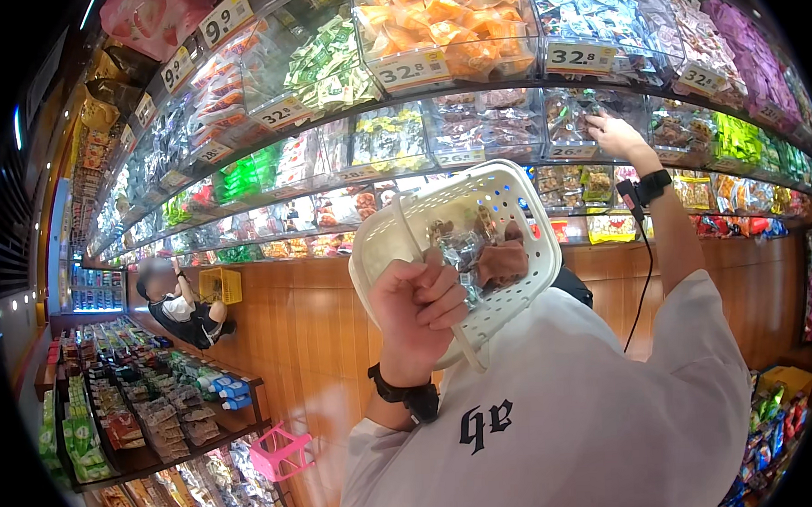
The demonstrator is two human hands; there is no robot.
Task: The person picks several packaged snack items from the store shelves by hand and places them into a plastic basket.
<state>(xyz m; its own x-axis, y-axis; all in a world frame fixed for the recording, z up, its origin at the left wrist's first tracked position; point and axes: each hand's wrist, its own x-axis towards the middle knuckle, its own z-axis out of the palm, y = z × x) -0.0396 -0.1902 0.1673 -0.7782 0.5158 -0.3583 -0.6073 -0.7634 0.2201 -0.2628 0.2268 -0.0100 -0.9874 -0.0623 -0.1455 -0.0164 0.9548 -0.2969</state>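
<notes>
My left hand [419, 303] is closed around the handle [408, 231] of a white plastic shopping basket [525, 275], held before my body and tilted. Inside the basket lie several small wrapped snack packets [460, 248] and a reddish-brown packet [502, 262]. My right hand [615, 136] reaches out to a clear bin on the middle shelf. Its fingers are apart, at the dark wrapped snacks [567, 112] in that bin. Whether the fingertips touch a packet is too small to tell.
Tiered shelves of snack bins curve ahead, with orange packets [446, 21] on top. A cable [647, 284] hangs from my right wrist. At left, a person [186, 308] crouches beside a yellow basket [220, 286]. A pink stool [281, 452] stands by low racks [150, 401].
</notes>
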